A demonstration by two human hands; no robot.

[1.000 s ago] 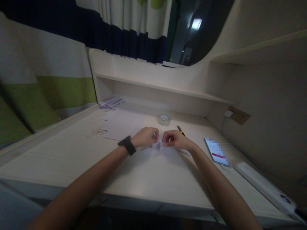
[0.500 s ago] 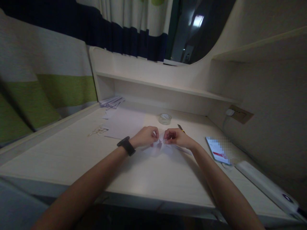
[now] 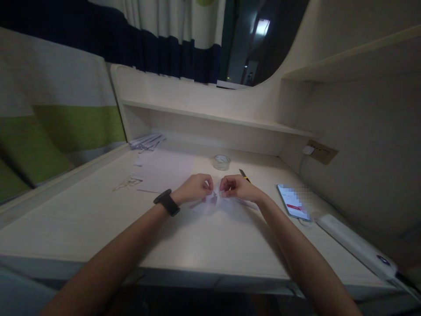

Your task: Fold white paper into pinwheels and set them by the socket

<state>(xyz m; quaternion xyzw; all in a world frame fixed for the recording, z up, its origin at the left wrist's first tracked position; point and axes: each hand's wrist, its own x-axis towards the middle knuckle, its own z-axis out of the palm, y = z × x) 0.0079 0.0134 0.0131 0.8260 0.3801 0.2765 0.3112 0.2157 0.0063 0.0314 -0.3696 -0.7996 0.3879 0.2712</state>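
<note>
Looks like a bedroom or dorm study nook, dimly lit: built-in pale wood counter w/ shelf above. Striped curtains behind, wall socket at right, phone charging nearby.

Pale matt wood-grain laminate desk; thin white folded paper piece on it; clear glossy plastic tape roll behind the paper; glossy glass phone right of it.
</note>
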